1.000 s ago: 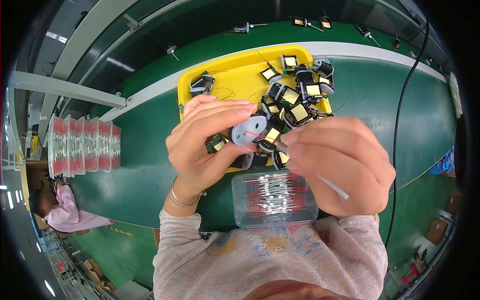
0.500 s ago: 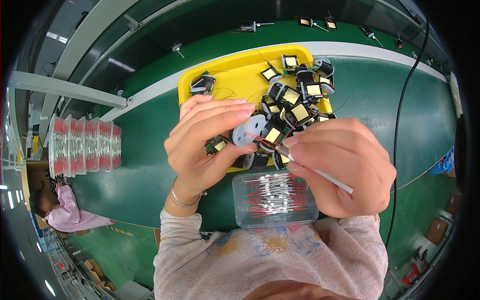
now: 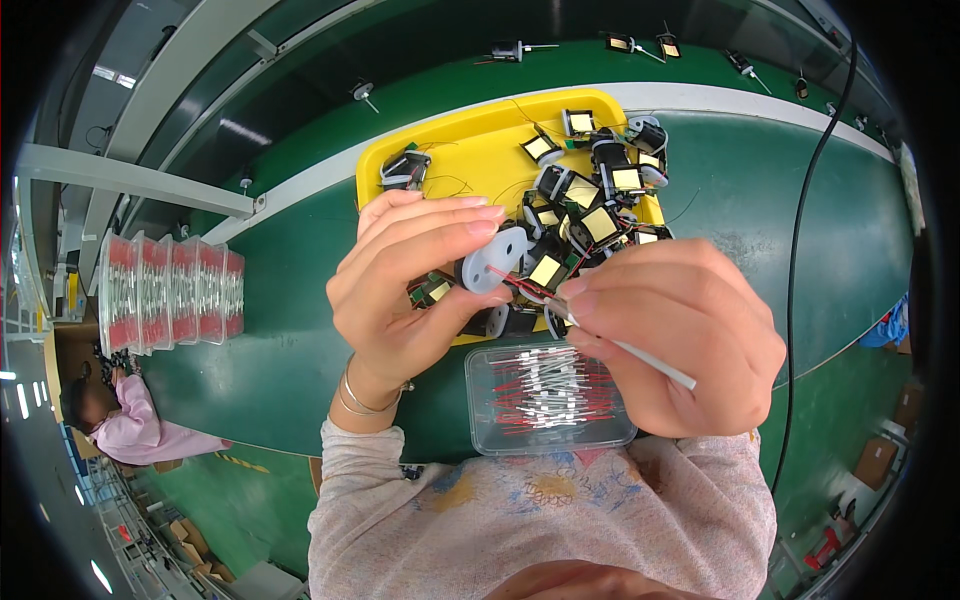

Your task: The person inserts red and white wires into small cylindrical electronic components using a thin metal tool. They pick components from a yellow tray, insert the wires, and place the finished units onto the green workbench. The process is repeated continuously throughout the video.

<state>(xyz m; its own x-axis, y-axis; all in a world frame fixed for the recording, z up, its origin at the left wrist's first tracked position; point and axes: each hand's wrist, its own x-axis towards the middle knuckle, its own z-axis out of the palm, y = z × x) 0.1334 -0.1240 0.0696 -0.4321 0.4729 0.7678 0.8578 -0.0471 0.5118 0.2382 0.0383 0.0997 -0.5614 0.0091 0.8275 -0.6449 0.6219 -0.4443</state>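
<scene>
Between the thumb and fingers of my left hand [image 3: 395, 275] is a small unit whose pale grey round disc [image 3: 494, 258], pierced with holes, faces right. My right hand [image 3: 690, 330] pinches a white-sleeved cable [image 3: 655, 362]. Red wires [image 3: 522, 285] run from the cable to the disc, their tips at one of its holes; how deep they reach I cannot tell. Beyond both hands, a yellow tray [image 3: 455, 125] holds several black units [image 3: 598, 226] with cream pads and thin wires. Below my hands sits a clear plastic box [image 3: 483, 440] of white cables with red ends [image 3: 555, 385].
At left, stacked clear boxes [image 3: 170, 292] of similar cables stand on the green table [image 3: 290, 370]. A black cord [image 3: 797, 230] hangs down on the right. Behind the tray, a green conveyor [image 3: 440, 85] carries spaced-out units. A person in pink [image 3: 140, 425] is at far left.
My right hand has shifted slightly left and down with the cable, and the disc has tilted a little. The units on the conveyor have moved to the right.
</scene>
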